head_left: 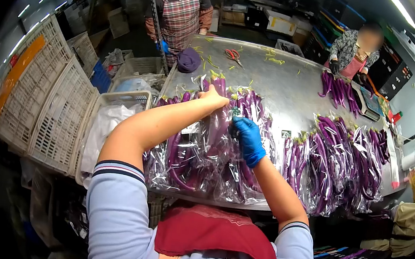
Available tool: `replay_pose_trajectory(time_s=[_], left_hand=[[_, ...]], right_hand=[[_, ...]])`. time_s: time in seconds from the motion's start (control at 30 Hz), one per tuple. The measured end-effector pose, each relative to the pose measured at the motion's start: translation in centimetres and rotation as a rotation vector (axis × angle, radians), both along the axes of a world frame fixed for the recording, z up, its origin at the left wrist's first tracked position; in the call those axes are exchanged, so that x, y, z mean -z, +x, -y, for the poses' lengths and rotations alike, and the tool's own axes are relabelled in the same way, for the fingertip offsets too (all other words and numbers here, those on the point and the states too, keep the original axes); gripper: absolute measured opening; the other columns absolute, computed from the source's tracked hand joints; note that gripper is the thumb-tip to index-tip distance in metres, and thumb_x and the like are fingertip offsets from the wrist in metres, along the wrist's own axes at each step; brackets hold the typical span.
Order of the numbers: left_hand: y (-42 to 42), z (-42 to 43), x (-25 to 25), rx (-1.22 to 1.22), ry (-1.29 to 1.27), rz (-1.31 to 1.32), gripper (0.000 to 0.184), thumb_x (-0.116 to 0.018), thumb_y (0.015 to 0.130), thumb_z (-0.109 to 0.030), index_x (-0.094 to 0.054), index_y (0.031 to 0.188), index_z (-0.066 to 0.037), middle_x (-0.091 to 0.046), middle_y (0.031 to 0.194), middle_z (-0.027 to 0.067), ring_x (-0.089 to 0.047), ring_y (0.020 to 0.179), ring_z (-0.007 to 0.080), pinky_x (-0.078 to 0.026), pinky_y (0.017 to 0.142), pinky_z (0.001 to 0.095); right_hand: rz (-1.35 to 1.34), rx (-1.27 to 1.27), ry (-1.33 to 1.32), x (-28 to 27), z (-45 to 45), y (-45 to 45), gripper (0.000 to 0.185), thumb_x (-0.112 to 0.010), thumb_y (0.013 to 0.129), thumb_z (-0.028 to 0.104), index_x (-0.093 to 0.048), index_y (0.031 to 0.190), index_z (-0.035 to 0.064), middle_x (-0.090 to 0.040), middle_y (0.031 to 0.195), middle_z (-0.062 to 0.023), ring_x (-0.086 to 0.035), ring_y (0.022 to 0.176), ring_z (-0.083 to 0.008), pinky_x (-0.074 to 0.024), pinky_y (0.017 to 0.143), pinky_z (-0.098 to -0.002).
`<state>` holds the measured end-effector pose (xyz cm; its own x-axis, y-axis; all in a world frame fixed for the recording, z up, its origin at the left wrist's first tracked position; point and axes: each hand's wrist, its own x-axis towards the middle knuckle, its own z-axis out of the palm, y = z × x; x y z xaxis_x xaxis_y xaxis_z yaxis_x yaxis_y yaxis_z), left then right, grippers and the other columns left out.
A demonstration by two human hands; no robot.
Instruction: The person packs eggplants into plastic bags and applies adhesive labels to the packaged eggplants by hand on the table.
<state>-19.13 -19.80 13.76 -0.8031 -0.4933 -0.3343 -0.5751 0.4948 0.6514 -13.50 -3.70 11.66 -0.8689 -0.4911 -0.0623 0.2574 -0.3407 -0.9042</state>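
Observation:
A clear plastic bag of long purple eggplants [216,125] lies on the metal table in front of me. My left hand [214,98], bare, is closed around the upper part of this bag, near the green stem ends. Beside it, my right hand [248,139] wears a blue glove, its fingers bent together. A small greenish label [235,113] shows at the right fingertips; whether it is stuck to the bag I cannot tell. More bagged eggplants [181,162] lie to the left and under my hands, and another group of bagged eggplants [336,158] lies to the right.
Red-handled scissors [234,57] and a purple bundle [189,60] lie on the metal table [274,76]. Loose eggplants [340,93] lie near a scale [365,101]. Two co-workers stand across the table. White crates [63,109] stand on the left.

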Motion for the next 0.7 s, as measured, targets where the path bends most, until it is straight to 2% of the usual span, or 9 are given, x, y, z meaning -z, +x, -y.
replay_pose_trajectory(time_s=[0.17, 0.3, 0.33, 0.43, 0.5, 0.57, 0.6, 0.63, 0.7], left_hand=[[-0.2, 0.0, 0.0, 0.058, -0.012, 0.051, 0.091, -0.070, 0.056, -0.028, -0.020, 0.130, -0.012, -0.030, 0.122, 0.0273, -0.042, 0.108, 0.0382, -0.043, 0.083, 0.0405], [0.1, -0.3, -0.4, 0.066, -0.001, 0.073, 0.090, -0.072, 0.054, -0.028, -0.023, 0.128, -0.013, -0.033, 0.120, 0.0240, -0.044, 0.105, 0.0357, -0.046, 0.079, 0.0413], [0.1, -0.3, -0.4, 0.065, 0.037, 0.078, 0.090, -0.073, 0.054, -0.028, -0.023, 0.128, -0.014, -0.031, 0.122, 0.0229, -0.043, 0.106, 0.0354, -0.047, 0.078, 0.0417], [-0.2, -0.6, -0.5, 0.019, -0.034, 0.117, 0.091, -0.073, 0.055, -0.030, -0.023, 0.128, -0.014, -0.030, 0.125, 0.0216, -0.043, 0.107, 0.0357, -0.046, 0.080, 0.0426], [-0.1, -0.4, -1.3, 0.039, 0.051, 0.122, 0.099, -0.073, 0.053, -0.031, -0.016, 0.132, -0.016, -0.035, 0.123, 0.0210, -0.044, 0.108, 0.0335, -0.046, 0.080, 0.0418], [0.1, -0.2, -1.9, 0.058, 0.138, 0.132, 0.107, -0.073, 0.051, -0.032, -0.009, 0.137, -0.017, -0.041, 0.122, 0.0204, -0.046, 0.108, 0.0313, -0.046, 0.079, 0.0411], [-2.0, 0.2, 0.9, 0.052, -0.117, 0.149, 0.097, -0.072, 0.053, -0.030, -0.019, 0.133, -0.014, -0.041, 0.120, 0.0206, -0.047, 0.106, 0.0321, -0.044, 0.082, 0.0396], [-1.9, 0.2, 0.9, 0.062, -0.079, 0.131, 0.097, -0.072, 0.054, -0.030, -0.019, 0.133, -0.014, -0.041, 0.119, 0.0205, -0.047, 0.105, 0.0318, -0.045, 0.081, 0.0399], [-1.3, 0.7, 1.0, 0.080, 0.001, 0.097, 0.096, -0.071, 0.054, -0.028, -0.018, 0.132, -0.013, -0.043, 0.118, 0.0203, -0.049, 0.103, 0.0312, -0.046, 0.079, 0.0405]], right_hand=[[0.167, -0.247, 0.213, -2.8, 0.0, -2.0, 0.021, -0.059, 0.078, 0.023, -0.059, 0.087, 0.0035, -0.057, 0.073, -0.0012, -0.052, 0.059, -0.0082, -0.0431, 0.054, -0.0208], [0.215, -0.202, 0.263, -1.2, -0.1, -5.3, 0.016, -0.060, 0.077, 0.018, -0.062, 0.083, 0.0035, -0.058, 0.073, -0.0014, -0.051, 0.063, -0.0090, -0.0399, 0.054, -0.0212], [0.156, -0.226, 0.370, -1.2, 0.0, -5.7, 0.014, -0.062, 0.076, 0.021, -0.061, 0.078, 0.0072, -0.054, 0.066, 0.0015, -0.048, 0.054, -0.0064, -0.0412, 0.049, -0.0207], [-0.028, -0.178, 0.433, -1.9, 1.1, -5.3, 0.013, -0.062, 0.077, 0.020, -0.060, 0.077, 0.0065, -0.053, 0.063, 0.0019, -0.046, 0.051, -0.0062, -0.0377, 0.046, -0.0205], [-0.181, -0.087, 0.191, -2.9, 2.3, -3.6, 0.013, -0.060, 0.079, 0.017, -0.059, 0.078, 0.0037, -0.053, 0.064, 0.0032, -0.047, 0.053, -0.0057, -0.0370, 0.047, -0.0204], [-0.526, -0.013, 0.144, -3.8, 3.4, -0.9, 0.013, -0.058, 0.079, 0.016, -0.056, 0.079, 0.0031, -0.055, 0.063, -0.0026, -0.051, 0.053, -0.0145, -0.0404, 0.049, -0.0269], [-0.881, 0.014, 0.320, -2.6, 3.7, -0.1, 0.012, -0.057, 0.079, 0.016, -0.054, 0.078, 0.0038, -0.054, 0.064, -0.0074, -0.052, 0.055, -0.0211, -0.0413, 0.050, -0.0307], [-1.233, 0.047, 0.500, -2.2, 4.0, 1.0, 0.012, -0.056, 0.079, 0.015, -0.051, 0.078, 0.0044, -0.053, 0.064, -0.0122, -0.053, 0.057, -0.0277, -0.0423, 0.052, -0.0345], [-1.281, 0.025, 0.603, -1.8, 3.8, 2.9, 0.009, -0.055, 0.076, 0.013, -0.048, 0.075, 0.0078, -0.050, 0.063, -0.0150, -0.052, 0.060, -0.0331, -0.0418, 0.052, -0.0390]])
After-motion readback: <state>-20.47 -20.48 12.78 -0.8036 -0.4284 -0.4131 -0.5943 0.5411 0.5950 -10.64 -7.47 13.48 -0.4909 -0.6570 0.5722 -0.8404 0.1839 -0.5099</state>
